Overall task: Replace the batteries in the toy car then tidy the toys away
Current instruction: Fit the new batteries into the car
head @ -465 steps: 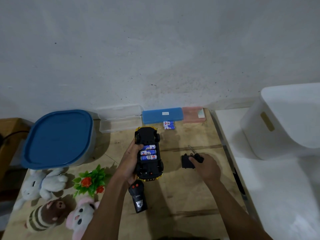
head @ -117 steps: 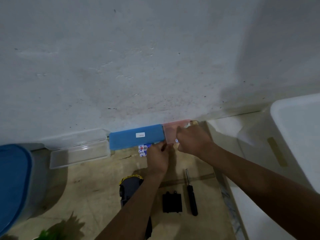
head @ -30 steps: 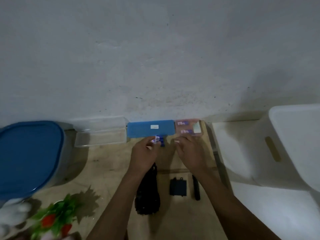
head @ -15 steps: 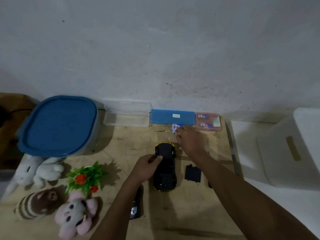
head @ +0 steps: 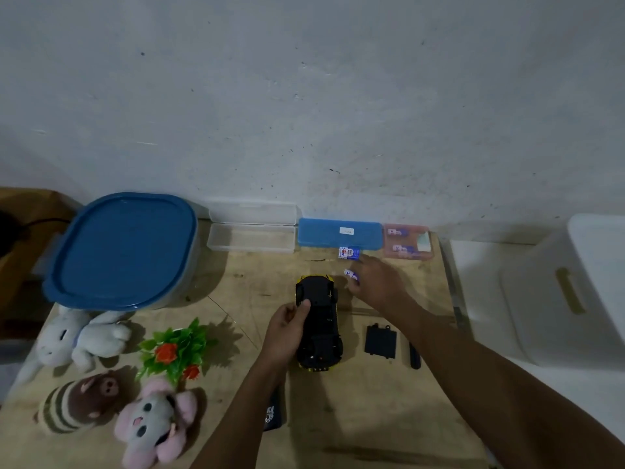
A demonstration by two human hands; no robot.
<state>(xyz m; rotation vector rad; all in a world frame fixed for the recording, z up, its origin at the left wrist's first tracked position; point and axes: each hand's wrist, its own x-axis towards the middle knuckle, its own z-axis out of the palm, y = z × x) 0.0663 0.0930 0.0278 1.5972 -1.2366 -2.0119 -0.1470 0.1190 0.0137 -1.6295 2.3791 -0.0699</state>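
The black and yellow toy car (head: 321, 328) lies upside down on the wooden table (head: 236, 292). My left hand (head: 287, 328) grips its left side, thumb on the underside. My right hand (head: 375, 286) hovers just beyond the car's front right and pinches a blue and white battery (head: 350, 274). More batteries (head: 349, 252) lie by the blue case (head: 340, 232). The pink case (head: 407, 245) holds two batteries. The black battery cover (head: 380, 340) and a screwdriver (head: 415, 355) lie right of the car. The remote (head: 273, 412) shows under my left forearm.
A big tub with a blue lid (head: 121, 250) stands at the back left, an open clear case (head: 252, 230) beside it. Three plush toys (head: 84, 336) (head: 76, 402) (head: 155, 423) and a plastic plant (head: 176, 350) lie at the left. A white bin (head: 571, 289) stands right of the table.
Half a second ago my right hand reached for the batteries by the blue case. It has drawn back a little with one battery in its fingers. My left hand still holds the car.
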